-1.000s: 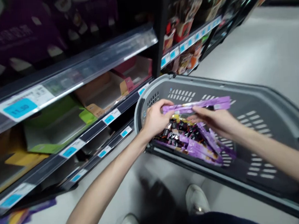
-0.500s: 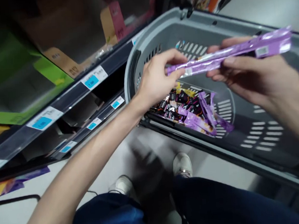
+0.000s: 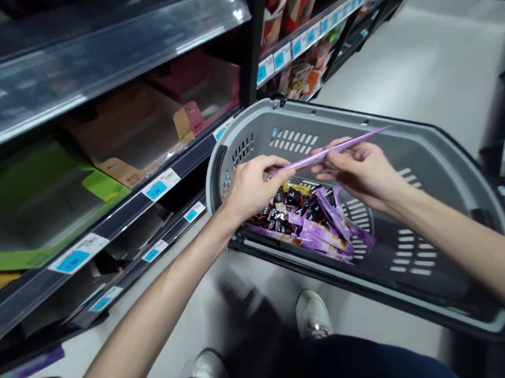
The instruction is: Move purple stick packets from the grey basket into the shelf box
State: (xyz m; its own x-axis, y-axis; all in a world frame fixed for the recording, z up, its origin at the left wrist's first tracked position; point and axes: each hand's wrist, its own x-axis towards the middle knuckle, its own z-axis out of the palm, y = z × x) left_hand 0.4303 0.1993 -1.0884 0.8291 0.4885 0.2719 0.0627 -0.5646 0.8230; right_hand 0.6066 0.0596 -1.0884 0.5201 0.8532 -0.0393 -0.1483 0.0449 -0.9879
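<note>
Over a grey plastic shopping basket (image 3: 410, 136), both my hands hold one long purple snack packet (image 3: 336, 147), seen nearly edge-on. My left hand (image 3: 252, 186) pinches its left end. My right hand (image 3: 364, 168) grips it near the middle with curled fingers. Below the hands, in the left end of the basket, lies a heap of purple packets (image 3: 330, 232) and small dark wrapped sweets (image 3: 286, 206).
Store shelves (image 3: 118, 205) with blue price tags run along the left, holding green (image 3: 38, 194) and brown cardboard display trays (image 3: 134, 131). More stocked shelves (image 3: 306, 39) stand behind the basket. Pale floor lies at the right, and my shoes (image 3: 312, 315) show below the basket.
The purple packet has turned from flat to nearly edge-on between my hands and come lower over the basket. The view has swung up and back from the basket.
</note>
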